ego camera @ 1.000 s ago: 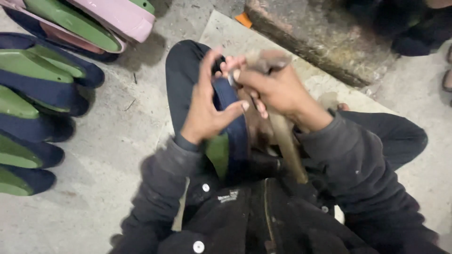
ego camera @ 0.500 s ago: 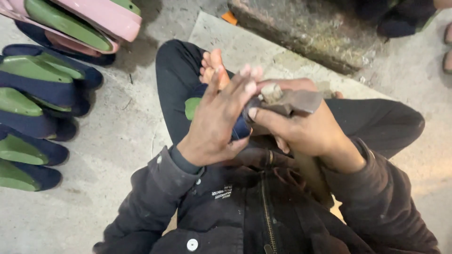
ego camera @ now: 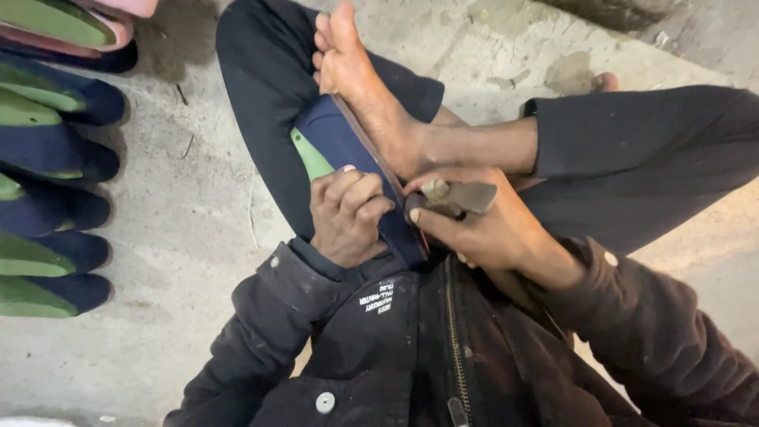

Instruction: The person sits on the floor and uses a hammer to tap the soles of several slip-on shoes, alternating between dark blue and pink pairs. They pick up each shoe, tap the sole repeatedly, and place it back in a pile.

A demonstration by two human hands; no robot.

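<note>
I sit on a concrete floor with a navy sandal sole [ego camera: 336, 136], green on its inner face, wedged on edge between my thigh and my bare foot [ego camera: 365, 88]. My left hand [ego camera: 346, 215] is curled around the near end of the sole, holding it steady. My right hand [ego camera: 484, 229] grips a small hammer [ego camera: 458, 198] close to its worn metal head, which rests against the sole's edge. The hammer's wooden handle runs back under my wrist and is mostly hidden.
A row of several navy and green sandal soles [ego camera: 47, 198] lies along the left edge of the floor, with pink ones [ego camera: 87, 20] at the top left. My crossed legs in dark trousers [ego camera: 632, 150] fill the right. A concrete block sits at the top right.
Both hands have come down from chest height. The sole, held up between the hands before, now sits clamped against my foot, and the hammer head has dropped onto its edge.
</note>
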